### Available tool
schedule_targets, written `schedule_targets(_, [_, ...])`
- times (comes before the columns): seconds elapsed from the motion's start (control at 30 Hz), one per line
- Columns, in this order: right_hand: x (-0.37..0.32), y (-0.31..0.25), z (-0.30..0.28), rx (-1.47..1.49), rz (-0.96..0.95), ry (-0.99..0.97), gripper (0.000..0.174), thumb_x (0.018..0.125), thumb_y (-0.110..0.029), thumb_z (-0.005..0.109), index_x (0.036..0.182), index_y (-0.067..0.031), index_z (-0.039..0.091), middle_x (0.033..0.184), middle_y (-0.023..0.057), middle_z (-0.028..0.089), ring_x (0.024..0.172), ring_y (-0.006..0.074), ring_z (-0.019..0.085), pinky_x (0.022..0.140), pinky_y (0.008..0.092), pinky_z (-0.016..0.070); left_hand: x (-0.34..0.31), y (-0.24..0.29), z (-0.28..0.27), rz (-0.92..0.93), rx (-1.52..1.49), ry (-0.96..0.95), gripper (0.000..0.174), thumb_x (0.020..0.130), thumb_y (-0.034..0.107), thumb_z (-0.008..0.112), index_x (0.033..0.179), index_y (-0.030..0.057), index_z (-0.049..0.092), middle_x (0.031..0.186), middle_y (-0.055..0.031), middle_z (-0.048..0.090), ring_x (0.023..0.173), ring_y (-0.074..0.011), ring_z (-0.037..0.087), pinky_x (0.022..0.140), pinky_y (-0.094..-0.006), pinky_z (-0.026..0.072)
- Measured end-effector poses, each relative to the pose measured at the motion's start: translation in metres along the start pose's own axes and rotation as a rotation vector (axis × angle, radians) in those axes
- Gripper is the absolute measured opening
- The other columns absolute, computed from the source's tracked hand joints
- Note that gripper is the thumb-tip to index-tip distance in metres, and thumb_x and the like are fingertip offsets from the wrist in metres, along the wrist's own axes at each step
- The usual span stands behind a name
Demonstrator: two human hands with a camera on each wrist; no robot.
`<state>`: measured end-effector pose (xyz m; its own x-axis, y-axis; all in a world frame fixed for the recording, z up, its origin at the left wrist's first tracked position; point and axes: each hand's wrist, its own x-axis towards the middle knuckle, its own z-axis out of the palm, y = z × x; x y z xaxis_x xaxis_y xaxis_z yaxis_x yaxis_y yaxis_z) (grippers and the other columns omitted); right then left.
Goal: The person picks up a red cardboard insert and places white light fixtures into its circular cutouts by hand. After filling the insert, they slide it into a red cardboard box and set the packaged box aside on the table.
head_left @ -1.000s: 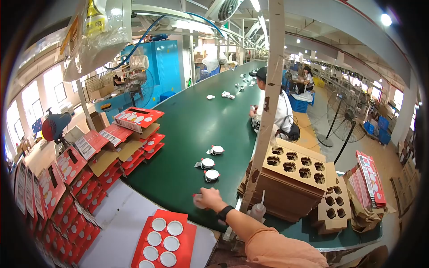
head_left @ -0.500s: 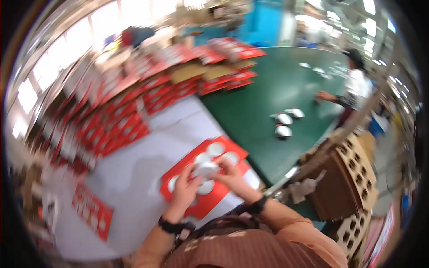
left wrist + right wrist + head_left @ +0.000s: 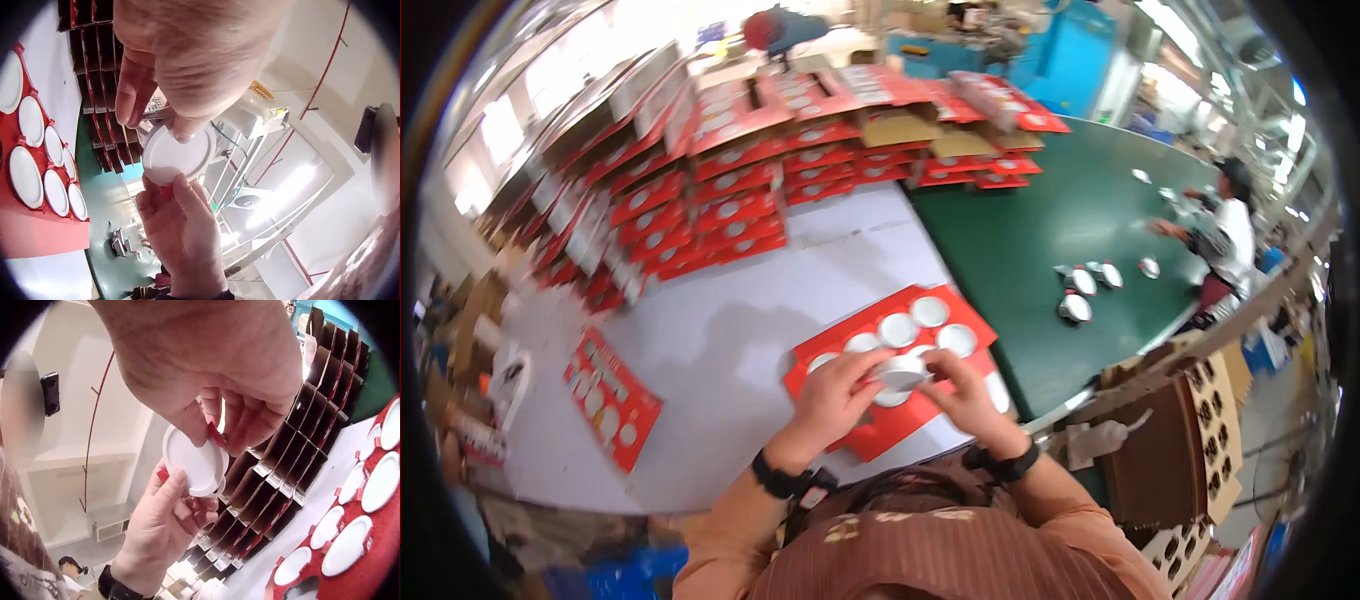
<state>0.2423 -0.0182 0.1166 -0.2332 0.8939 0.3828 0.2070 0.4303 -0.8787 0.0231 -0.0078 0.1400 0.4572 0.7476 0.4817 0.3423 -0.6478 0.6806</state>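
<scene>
Both my hands hold a small round container with a white lid (image 3: 902, 374) and red side clips, tilted above a red card (image 3: 885, 432). My left hand (image 3: 830, 402) pinches one side, its thumb on the white lid in the left wrist view. The opposite side is between the thumb and fingers of my right hand (image 3: 972, 402), at a red clip (image 3: 216, 434). Several white round lids (image 3: 955, 341) with red clips stand in rows on the card below. The container's underside is mostly hidden by my fingers.
Stacked red cartons (image 3: 735, 215) line the back of the white table (image 3: 730, 430). A loose red carton (image 3: 612, 405) lies at left. On the green belt (image 3: 1000, 270) sit several lidded containers (image 3: 1076, 306), with another person (image 3: 1235, 235) beside it. Brown cardboard (image 3: 1150, 430) and a bottle (image 3: 1097, 442) stand at right.
My right hand has come from the belt to above the red card with a container. The left hand has come into view and holds it too. The head view has swung left and down.
</scene>
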Motion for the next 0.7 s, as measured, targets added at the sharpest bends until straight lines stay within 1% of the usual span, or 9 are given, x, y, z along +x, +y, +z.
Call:
schedule_targets(0.1, [-0.002, -0.017, -0.004, -0.082, 0.137, -0.079, 0.028, 0.084, -0.006, 0.064, 0.11, -0.0005, 0.055, 0.092, 0.011, 0.06, 0.081, 0.0198, 0.062, 0.072, 0.0297, 0.0497, 0.002, -0.014, 0.021, -0.112, -0.092, 0.053, 0.035, 0.084, 0.006, 0.064, 0.118, 0.0051, 0.056, 0.089, -0.0074, 0.063, 0.075, -0.0135, 0.062, 0.062, -0.027, 0.0502])
schedule_targets(0.17, [-0.008, -0.009, 0.007, -0.079, 0.191, -0.106, 0.027, 0.085, -0.006, 0.062, 0.11, 0.0006, 0.054, 0.092, 0.0101, 0.061, 0.082, 0.017, 0.061, 0.072, 0.0293, 0.0497, -0.011, -0.011, 0.018, -0.659, -0.503, -0.086, 0.037, 0.086, 0.009, 0.063, 0.121, 0.0032, 0.052, 0.088, -0.0053, 0.065, 0.079, -0.0115, 0.062, 0.064, -0.0262, 0.0504])
schedule_targets(0.27, [-0.014, 0.018, 0.002, -0.049, 0.423, -0.133, 0.024, 0.087, -0.008, 0.058, 0.107, 0.0058, 0.055, 0.087, 0.0091, 0.062, 0.077, 0.0141, 0.061, 0.068, 0.0284, 0.051, -0.036, -0.027, 0.015, -0.758, -0.704, -0.026, 0.041, 0.088, 0.013, 0.062, 0.125, 0.0017, 0.046, 0.1, -0.0087, 0.064, 0.08, -0.0155, 0.063, 0.065, -0.0272, 0.051])
schedule_targets(0.37, [-0.016, 0.027, 0.004, 0.069, 0.579, -0.166, 0.024, 0.088, -0.009, 0.058, 0.107, 0.0044, 0.055, 0.081, 0.0066, 0.062, 0.067, 0.0116, 0.059, 0.059, 0.0254, 0.0491, -0.093, -0.085, 0.012, -0.698, -0.001, 0.288, 0.059, 0.087, 0.028, 0.065, 0.131, -0.0021, 0.038, 0.126, -0.0174, 0.049, 0.099, -0.0207, 0.059, 0.075, -0.0319, 0.0517])
schedule_targets(0.4, [-0.016, 0.03, 0.006, 0.107, 0.638, -0.196, 0.025, 0.088, -0.01, 0.059, 0.108, 0.0041, 0.055, 0.08, 0.0061, 0.062, 0.065, 0.011, 0.059, 0.057, 0.025, 0.0484, -0.105, -0.092, 0.013, -0.72, 0.003, 0.299, 0.059, 0.087, 0.028, 0.065, 0.131, -0.0021, 0.038, 0.126, -0.0174, 0.049, 0.099, -0.0207, 0.059, 0.075, -0.0319, 0.0517])
schedule_targets(0.47, [-0.015, 0.041, 0.019, 0.123, 0.658, -0.204, 0.026, 0.087, -0.012, 0.06, 0.107, 0.0042, 0.055, 0.079, 0.0081, 0.063, 0.066, 0.013, 0.06, 0.058, 0.0272, 0.0492, -0.109, -0.088, 0.007, -1.229, -0.314, 0.394, 0.064, 0.085, 0.034, 0.065, 0.131, -0.0031, 0.039, 0.124, -0.0174, 0.05, 0.103, -0.0214, 0.057, 0.079, -0.0332, 0.0506])
schedule_targets(0.6, [-0.008, 0.04, 0.04, -0.036, 0.603, -0.186, 0.03, 0.084, -0.014, 0.062, 0.107, 0.0037, 0.055, 0.076, 0.0129, 0.065, 0.066, 0.0192, 0.064, 0.059, 0.0324, 0.0504, -0.116, -0.105, 0.015, -1.24, -0.982, 0.305, 0.047, 0.086, 0.028, 0.063, 0.122, 0.0018, 0.049, 0.116, -0.0109, 0.057, 0.097, -0.0219, 0.058, 0.08, -0.0343, 0.0507])
schedule_targets(0.63, [-0.008, 0.04, 0.043, -0.172, 0.487, -0.171, 0.031, 0.083, -0.015, 0.061, 0.107, 0.0034, 0.055, 0.076, 0.0176, 0.065, 0.068, 0.0279, 0.065, 0.061, 0.0376, 0.0509, -0.114, -0.105, 0.016, -1.236, -0.987, 0.307, 0.047, 0.086, 0.028, 0.063, 0.122, 0.0018, 0.049, 0.116, -0.0109, 0.057, 0.097, -0.0219, 0.058, 0.08, -0.0343, 0.0507])
schedule_targets(0.7, [-0.008, 0.038, 0.047, -0.304, 0.413, -0.17, 0.031, 0.083, -0.015, 0.06, 0.107, 0.0032, 0.055, 0.076, 0.0194, 0.065, 0.07, 0.0311, 0.065, 0.063, 0.0393, 0.0509, -0.108, -0.102, 0.019, -1.27, -1.22, 0.282, 0.036, 0.087, 0.021, 0.061, 0.118, 0.0043, 0.052, 0.114, -0.0087, 0.059, 0.098, -0.0211, 0.059, 0.082, -0.0355, 0.0505])
